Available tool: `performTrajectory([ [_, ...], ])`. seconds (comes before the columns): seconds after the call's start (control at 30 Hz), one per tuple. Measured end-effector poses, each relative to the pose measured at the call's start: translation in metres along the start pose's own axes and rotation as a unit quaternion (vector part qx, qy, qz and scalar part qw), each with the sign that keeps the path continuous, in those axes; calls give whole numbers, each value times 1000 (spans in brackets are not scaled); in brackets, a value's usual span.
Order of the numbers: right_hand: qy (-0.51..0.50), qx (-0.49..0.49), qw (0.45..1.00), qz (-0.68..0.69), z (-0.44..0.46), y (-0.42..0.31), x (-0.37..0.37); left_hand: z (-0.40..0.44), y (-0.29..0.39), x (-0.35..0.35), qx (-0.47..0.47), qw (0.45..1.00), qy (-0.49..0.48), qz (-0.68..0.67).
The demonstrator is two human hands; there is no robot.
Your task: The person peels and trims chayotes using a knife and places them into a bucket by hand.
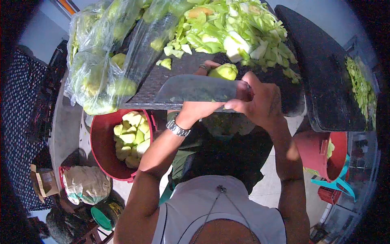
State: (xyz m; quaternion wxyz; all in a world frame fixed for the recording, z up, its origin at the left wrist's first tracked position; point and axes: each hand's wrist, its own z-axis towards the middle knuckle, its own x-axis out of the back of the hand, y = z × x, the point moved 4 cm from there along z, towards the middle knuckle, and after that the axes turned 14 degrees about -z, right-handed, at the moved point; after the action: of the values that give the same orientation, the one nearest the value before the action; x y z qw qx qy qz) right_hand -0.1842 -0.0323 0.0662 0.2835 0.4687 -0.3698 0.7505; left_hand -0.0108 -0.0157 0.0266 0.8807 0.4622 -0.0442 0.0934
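Note:
A pale green chayote (225, 72) sits at the near edge of the dark board (156, 85). My left hand (199, 110) is closed around its left side, partly hidden behind the blade, with a ring and a metal wristwatch showing. My right hand (266, 99) grips a wide-bladed knife (191, 87). The blade points left, its broad face toward me, across the front of the chayote and over my left hand. The knife's handle is mostly covered by my fingers. Just beyond lies a heap of chopped green peelings and pieces (223, 34).
Whole chayotes fill a clear plastic bag (101, 53) at the board's left. Below it, a red bucket (99, 148) holds peeled chayote pieces (132, 138). Another red bucket (310, 148) stands at right, under a second dark surface (325, 73) with more peelings. A stuffed sack (87, 183) lies lower left.

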Motion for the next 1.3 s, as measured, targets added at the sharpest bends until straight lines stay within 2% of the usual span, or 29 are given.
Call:
performTrajectory([
  [0.13,3,12,1000,9,1,3,4,1,6,0,-15,999,16,39],
  [0.2,14,-138,989,55,22,58,-21,4,15,8,150,987,64,5],
  [0.23,-31,-157,987,10,24,97,-30,5,15,12,99,991,76,57],
  [0.3,-28,-123,992,-12,35,123,-24,10,5,18,139,986,83,33],
  [0.33,4,-79,997,17,29,123,-26,3,-1,19,172,981,86,22],
  [0.37,3,-85,996,40,23,127,-29,6,-15,20,211,972,92,-46],
  [0.4,2,-90,994,63,19,123,-28,7,-26,20,265,946,91,-163],
  [0.47,-53,-180,978,89,20,105,-16,12,-39,16,354,848,83,-386],
  [0.5,-74,-217,968,98,21,100,-14,17,-26,22,270,795,157,-520],
  [0.53,-85,-242,961,103,20,99,-15,28,-5,25,246,669,157,-683],
  [0.57,-102,-267,952,107,17,99,-18,29,4,30,216,680,146,-685],
  [0.6,-54,-182,978,88,13,104,-26,26,9,35,186,690,137,-686],
  [0.63,2,-92,994,66,8,120,-39,22,4,33,230,652,77,-718],
  [0.7,39,-36,996,67,7,114,-37,13,-9,30,272,661,72,-695],
  [0.77,4,-103,988,111,4,108,-27,6,-22,32,297,679,85,-666],
  [0.87,-81,-239,952,174,-1,82,-11,2,-22,27,301,799,76,-516],
  [0.97,58,-105,984,129,-7,75,-12,7,-9,23,256,838,84,-475],
  [1.0,49,-104,989,87,-10,66,-7,7,-7,22,244,847,85,-465],
  [1.03,41,-104,993,45,-10,50,1,4,-12,20,274,836,83,-468],
  [1.07,32,-103,994,3,-11,36,5,-2,-18,18,263,823,82,-496],
  [1.13,3,-54,997,62,-12,18,4,-10,-22,10,240,795,79,-551],
  [1.17,-13,-31,995,92,-14,11,1,-10,-28,3,245,759,82,-598],
  [1.3,-21,-8,1000,5,-8,2,-6,-11,-18,-11,221,768,47,-599],
])
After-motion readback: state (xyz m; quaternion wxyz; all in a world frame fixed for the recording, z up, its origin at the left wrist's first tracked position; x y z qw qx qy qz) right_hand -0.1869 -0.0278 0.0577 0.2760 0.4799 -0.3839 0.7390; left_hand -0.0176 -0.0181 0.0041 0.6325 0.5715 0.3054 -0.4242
